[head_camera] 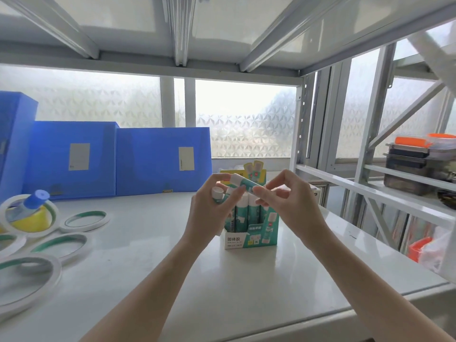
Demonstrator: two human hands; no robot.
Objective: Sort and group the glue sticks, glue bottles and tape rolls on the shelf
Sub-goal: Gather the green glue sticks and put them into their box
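Note:
A teal and white glue stick (243, 184) is held tilted above the open glue stick box (250, 239), gripped by both hands. My left hand (212, 213) pinches its white cap end, and a second glue stick (218, 193) pokes out of that palm. My right hand (291, 206) holds the lower end. Several glue sticks stand upright in the box. At the left, a blue-capped glue bottle (29, 204) leans inside a yellow tape roll (33, 222), with several thin white and green tape rolls (85, 220) lying flat around it.
Blue file boxes (162, 160) stand along the back of the white shelf (148, 280). A yellow glue package (254, 172) sits behind the box. A metal frame and a neighbouring shelf with containers (414, 166) are at the right.

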